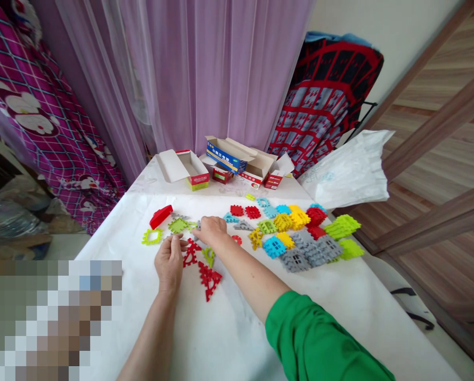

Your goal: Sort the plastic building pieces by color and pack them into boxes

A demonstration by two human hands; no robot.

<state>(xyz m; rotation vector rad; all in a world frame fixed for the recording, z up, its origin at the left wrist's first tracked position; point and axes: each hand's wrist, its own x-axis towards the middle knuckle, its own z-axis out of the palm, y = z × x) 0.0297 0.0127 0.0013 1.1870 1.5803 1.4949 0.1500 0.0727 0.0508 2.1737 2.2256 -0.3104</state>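
My left hand (170, 260) is beside red triangular pieces (190, 253), its fingers curled near them; what it holds, if anything, is hidden. My right hand (212, 230) reaches across to the left, fingers pressed together and pointing down by a small grey piece (199, 225). Between and below the hands lie a green triangle piece (208, 256) and a larger red triangle (210, 280). Just beyond my left hand are a green square piece (178, 226), a yellow-green frame piece (152, 236) and a red block (161, 217).
Stacks of grey (310, 248), yellow (299, 216) and green pieces (342, 227) stand on the right. Open cardboard boxes (224, 155) line the back of the white table (221, 338). A white bag (346, 169) is at the back right.
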